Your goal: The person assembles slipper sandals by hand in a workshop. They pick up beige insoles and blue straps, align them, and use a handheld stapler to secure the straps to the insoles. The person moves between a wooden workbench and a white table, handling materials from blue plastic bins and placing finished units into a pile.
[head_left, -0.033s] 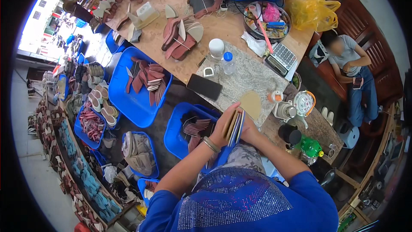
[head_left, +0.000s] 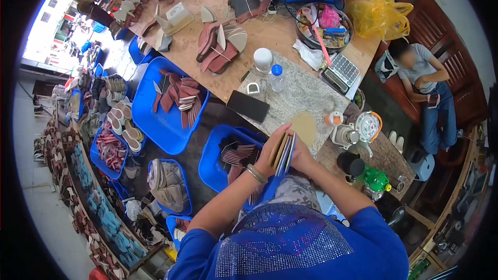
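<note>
A small stack of thin flat pieces (head_left: 285, 154) with tan, white and blue edges stands on edge between my hands, near the table's front edge. My left hand (head_left: 266, 156), with a bangle at the wrist, is closed along its left side. From the other side my right hand (head_left: 299, 154) presses against it, fingers partly hidden. What kind of pieces they are, I cannot tell. Just beyond lies a tan oval piece (head_left: 305, 127) on a grey speckled slab (head_left: 282, 109). A black phone (head_left: 248, 106) rests at the slab's left edge.
Blue tubs (head_left: 167, 129) of reddish shoe pieces stand left of the table. A capped bottle (head_left: 277, 78), a calculator (head_left: 344, 69) and a round basket (head_left: 342, 46) sit ahead. At right are a glass teapot (head_left: 346, 135), a green bottle (head_left: 374, 178) and a seated person (head_left: 426, 75).
</note>
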Motion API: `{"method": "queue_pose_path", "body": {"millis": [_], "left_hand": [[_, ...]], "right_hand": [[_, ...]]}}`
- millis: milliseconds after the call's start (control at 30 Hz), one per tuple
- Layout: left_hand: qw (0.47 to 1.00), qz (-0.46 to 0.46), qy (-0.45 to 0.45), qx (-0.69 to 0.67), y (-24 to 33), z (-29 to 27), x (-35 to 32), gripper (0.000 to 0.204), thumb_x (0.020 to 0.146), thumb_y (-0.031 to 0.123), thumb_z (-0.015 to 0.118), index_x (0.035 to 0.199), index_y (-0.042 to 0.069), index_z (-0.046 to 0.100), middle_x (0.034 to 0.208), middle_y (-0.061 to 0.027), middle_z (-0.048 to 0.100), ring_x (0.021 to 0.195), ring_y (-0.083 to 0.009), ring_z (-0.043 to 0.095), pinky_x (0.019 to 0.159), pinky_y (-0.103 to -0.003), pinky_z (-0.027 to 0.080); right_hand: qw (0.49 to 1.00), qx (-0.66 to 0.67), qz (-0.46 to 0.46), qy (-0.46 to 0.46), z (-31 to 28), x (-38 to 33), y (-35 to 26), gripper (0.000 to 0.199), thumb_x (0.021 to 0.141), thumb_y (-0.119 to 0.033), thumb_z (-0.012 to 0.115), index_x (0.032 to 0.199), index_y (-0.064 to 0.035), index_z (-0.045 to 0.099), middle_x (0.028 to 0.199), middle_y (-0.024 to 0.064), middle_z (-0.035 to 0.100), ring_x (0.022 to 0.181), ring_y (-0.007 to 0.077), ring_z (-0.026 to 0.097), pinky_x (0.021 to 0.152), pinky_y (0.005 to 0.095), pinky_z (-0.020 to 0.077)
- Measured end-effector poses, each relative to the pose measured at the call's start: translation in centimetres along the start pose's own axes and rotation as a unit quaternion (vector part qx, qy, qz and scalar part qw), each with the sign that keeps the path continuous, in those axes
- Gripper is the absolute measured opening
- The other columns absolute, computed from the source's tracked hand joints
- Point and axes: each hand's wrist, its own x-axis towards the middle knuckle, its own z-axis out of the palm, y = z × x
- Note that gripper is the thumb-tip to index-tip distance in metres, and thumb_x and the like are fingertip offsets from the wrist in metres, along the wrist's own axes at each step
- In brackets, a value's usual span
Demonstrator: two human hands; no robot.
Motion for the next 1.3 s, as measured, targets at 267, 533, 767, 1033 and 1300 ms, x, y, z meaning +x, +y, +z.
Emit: {"method": "queue_pose_path", "body": {"millis": [267, 533, 767, 1033, 1300], "left_hand": [[0.996, -0.027, 0.046, -0.065, -5.2, 1.0, 6.4, 0.065, 0.075, 0.015, 0.076, 0.131, 0.008, 0.045, 0.110, -0.0082, 0.059, 0.103, -0.0192, 0.057, 0.093, -0.031, 0.045], [0.993, -0.025, 0.078, -0.081, -7.3, 0.1, 6.4, 0.045, 0.083, 0.011, 0.067, 0.124, 0.004, 0.050, 0.110, -0.0078, 0.060, 0.102, -0.0165, 0.058, 0.089, -0.031, 0.047], [0.992, -0.111, 0.056, 0.011, -5.0, -1.3, -2.9, 0.042, 0.083, 0.010, 0.067, 0.121, 0.002, 0.051, 0.106, -0.0070, 0.060, 0.098, -0.0174, 0.060, 0.091, -0.031, 0.046], [0.916, -0.370, 0.144, 0.048, -3.8, -5.0, -16.6, 0.052, 0.077, 0.008, 0.071, 0.122, -0.003, 0.048, 0.111, -0.0130, 0.059, 0.103, -0.0186, 0.058, 0.090, -0.032, 0.046], [0.843, -0.499, 0.200, 0.024, -1.7, -4.7, -22.1, 0.053, 0.077, 0.010, 0.071, 0.123, -0.002, 0.047, 0.111, -0.0119, 0.059, 0.101, -0.0198, 0.059, 0.088, -0.033, 0.048]], "right_hand": [[0.992, -0.120, 0.044, 0.017, -1.4, 5.9, 9.0, 0.048, 0.077, -0.013, 0.068, 0.119, -0.0039, 0.047, 0.107, 0.0130, 0.057, 0.098, 0.0238, 0.057, 0.085, 0.0325, 0.0455], [0.961, -0.276, 0.020, -0.017, -10.5, 11.5, 6.0, 0.042, 0.073, -0.011, 0.069, 0.112, -0.0037, 0.057, 0.106, 0.0178, 0.059, 0.105, 0.0355, 0.056, 0.089, 0.0404, 0.0456], [0.960, -0.278, -0.016, 0.013, -11.6, 28.3, 10.4, 0.025, 0.083, -0.017, 0.061, 0.103, -0.0030, 0.062, 0.095, 0.0164, 0.065, 0.088, 0.0329, 0.063, 0.076, 0.0398, 0.0489], [0.963, -0.240, 0.078, 0.091, -9.1, 42.4, 17.9, 0.027, 0.084, -0.024, 0.061, 0.104, -0.0056, 0.066, 0.096, 0.0145, 0.068, 0.088, 0.0285, 0.065, 0.077, 0.0370, 0.0496], [0.937, -0.316, 0.084, 0.127, -7.8, 49.2, 19.5, 0.030, 0.085, -0.028, 0.060, 0.110, -0.0111, 0.065, 0.101, 0.0120, 0.068, 0.090, 0.0272, 0.065, 0.078, 0.0375, 0.0495]]}}
